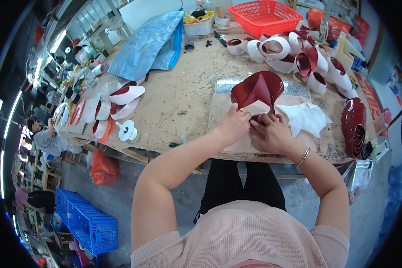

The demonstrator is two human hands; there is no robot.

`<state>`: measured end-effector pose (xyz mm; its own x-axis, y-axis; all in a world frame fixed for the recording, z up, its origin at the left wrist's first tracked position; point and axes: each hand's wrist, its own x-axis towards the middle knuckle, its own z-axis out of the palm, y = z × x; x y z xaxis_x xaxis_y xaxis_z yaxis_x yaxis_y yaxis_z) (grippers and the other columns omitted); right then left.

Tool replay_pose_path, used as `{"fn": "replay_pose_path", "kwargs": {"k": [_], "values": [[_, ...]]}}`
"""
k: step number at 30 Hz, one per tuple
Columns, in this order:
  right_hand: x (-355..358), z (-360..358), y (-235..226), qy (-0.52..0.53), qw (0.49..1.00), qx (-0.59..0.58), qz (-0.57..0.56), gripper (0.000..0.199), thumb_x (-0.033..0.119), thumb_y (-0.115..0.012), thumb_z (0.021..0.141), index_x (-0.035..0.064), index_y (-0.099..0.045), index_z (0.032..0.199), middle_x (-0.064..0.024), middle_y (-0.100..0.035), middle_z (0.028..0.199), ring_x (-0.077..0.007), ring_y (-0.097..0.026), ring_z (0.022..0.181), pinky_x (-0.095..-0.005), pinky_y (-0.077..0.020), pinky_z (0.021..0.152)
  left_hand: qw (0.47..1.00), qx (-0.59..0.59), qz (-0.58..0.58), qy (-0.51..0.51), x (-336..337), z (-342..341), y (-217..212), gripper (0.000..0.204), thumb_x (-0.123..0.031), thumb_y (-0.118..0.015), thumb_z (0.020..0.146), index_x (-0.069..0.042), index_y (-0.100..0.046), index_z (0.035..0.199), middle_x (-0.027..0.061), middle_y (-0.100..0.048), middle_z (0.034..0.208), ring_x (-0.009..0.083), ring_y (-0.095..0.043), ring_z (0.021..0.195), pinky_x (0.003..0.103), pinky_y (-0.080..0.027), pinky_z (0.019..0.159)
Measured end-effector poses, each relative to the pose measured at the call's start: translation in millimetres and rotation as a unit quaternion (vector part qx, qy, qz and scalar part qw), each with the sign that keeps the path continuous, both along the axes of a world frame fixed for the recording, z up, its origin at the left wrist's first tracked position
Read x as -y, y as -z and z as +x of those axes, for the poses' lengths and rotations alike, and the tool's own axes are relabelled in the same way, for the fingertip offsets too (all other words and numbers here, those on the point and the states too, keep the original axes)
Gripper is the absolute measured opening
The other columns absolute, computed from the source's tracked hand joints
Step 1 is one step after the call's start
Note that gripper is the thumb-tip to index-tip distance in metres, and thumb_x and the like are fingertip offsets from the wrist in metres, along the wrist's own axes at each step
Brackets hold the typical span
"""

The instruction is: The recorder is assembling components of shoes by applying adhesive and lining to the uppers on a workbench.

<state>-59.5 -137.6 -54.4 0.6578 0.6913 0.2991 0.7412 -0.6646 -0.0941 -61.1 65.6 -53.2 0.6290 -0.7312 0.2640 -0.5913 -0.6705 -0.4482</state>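
Pinching dark-red shoe upper (pixel 259 91) w/ both: left hand (pixel 233 125), right hand (pixel 269 133) closed on its near edge, piece fanning away.

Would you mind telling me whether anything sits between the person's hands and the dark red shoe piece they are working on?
Nothing visible does. The left hand and right hand both already touch the dark red shoe piece, pinching its lower edge over the board.
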Motion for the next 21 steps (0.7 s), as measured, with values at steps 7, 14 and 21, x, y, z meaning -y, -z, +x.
{"fn": "replay_pose_path", "kwargs": {"k": [7,14,21], "values": [[-8,-4,2,0.058,0.997,0.043,0.022,0.059,0.056,-0.053,0.084,0.0136,-0.055,0.125,-0.0089,-0.055,0.105,-0.0272,-0.053,0.097,-0.0459,-0.0357,0.086,0.999,0.005,0.018,0.031,6,5,-13,0.015,-0.022,-0.056,0.080,-0.012,-0.068,0.081,-0.0004,-0.059,0.091,0.0144,-0.055,0.101,0.039,-0.029,0.097],[-12,-1,5,0.045,0.989,0.124,-0.064,0.037,0.036,-0.056,0.085,0.0136,-0.060,0.115,-0.0028,-0.055,0.105,-0.0206,-0.051,0.106,-0.0452,-0.0331,0.099,0.998,0.053,-0.031,0.013,-14,-4,14,0.025,-0.018,-0.055,0.080,-0.010,-0.066,0.102,0.0001,-0.059,0.104,0.0160,-0.053,0.107,0.040,-0.033,0.095],[-23,23,-13,-0.127,0.926,0.294,-0.198,0.014,0.024,-0.059,0.074,0.0173,-0.072,0.075,0.0048,-0.062,0.088,-0.0170,-0.051,0.100,-0.0447,-0.0254,0.108,0.967,-0.104,-0.199,-0.122,-7,-32,22,0.062,-0.046,-0.062,0.080,-0.010,-0.052,0.129,0.0045,-0.049,0.129,0.0227,-0.046,0.120,0.044,-0.032,0.099]]}}
